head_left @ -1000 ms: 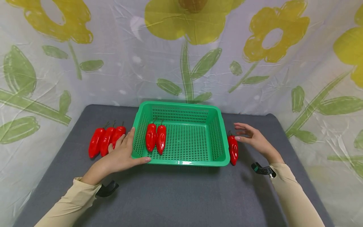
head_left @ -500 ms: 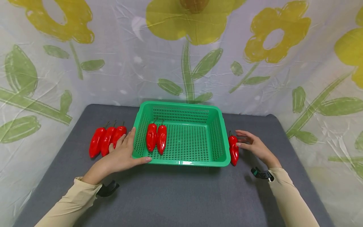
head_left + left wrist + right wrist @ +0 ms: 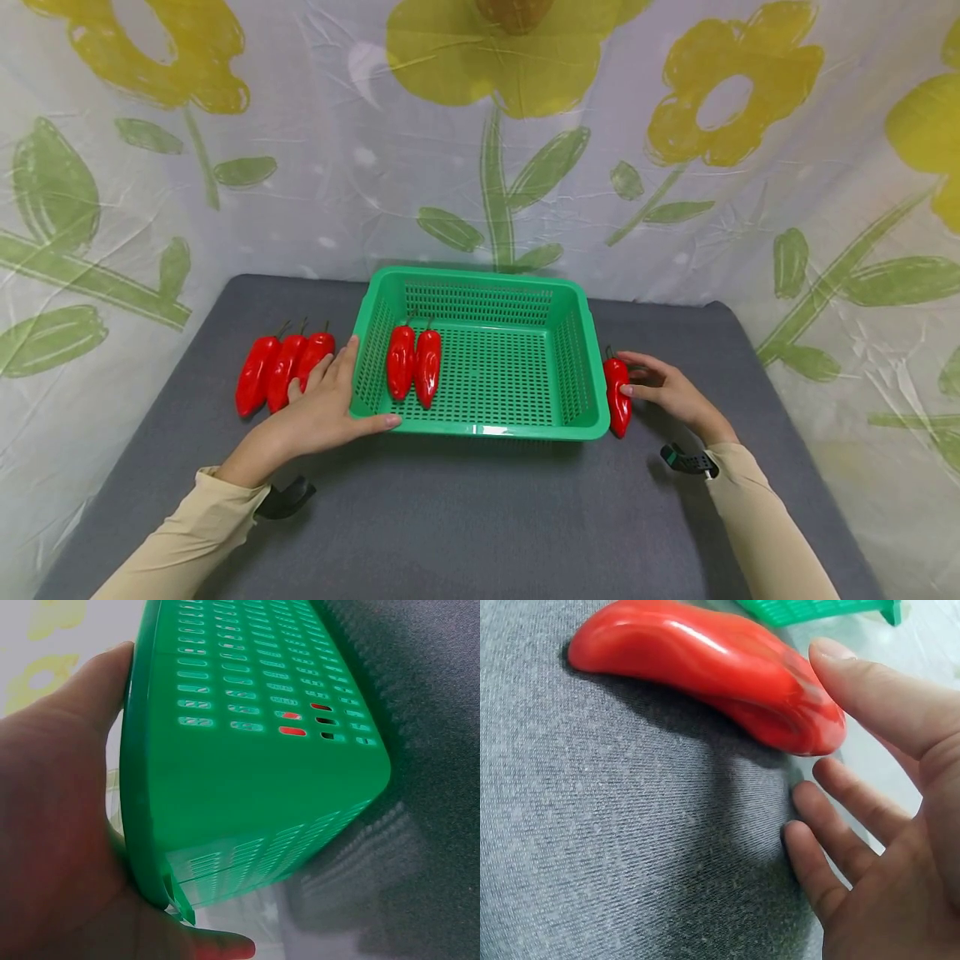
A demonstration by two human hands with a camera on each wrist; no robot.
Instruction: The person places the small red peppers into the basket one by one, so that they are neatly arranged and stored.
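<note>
My left hand (image 3: 318, 417) rests on the near left corner of a green plastic basket (image 3: 491, 431). Its thumb lies along the front rim and the fingers stretch straight over the left side. Inside the basket, two red peppers (image 3: 413, 367) lie side by side. At the basket's right side another red pepper (image 3: 618, 404) lies on the table. Over its stem end is my right hand (image 3: 675, 398), with thumb and fingers spread apart. In the right wrist view the thumb tip is close to the pepper (image 3: 705, 664); whether it touches, I cannot tell. The other fingers are off it.
Left of the basket, three red peppers (image 3: 279, 375) lie in a row on the grey tabletop (image 3: 465, 525); my left fingers partly cover the nearest. A flower-printed cloth (image 3: 315, 167) hangs behind and along the sides.
My right hand has come down and slightly toward me, its thumb now nearer the pepper at the basket's right. The left hand, basket and peppers stay in place.
</note>
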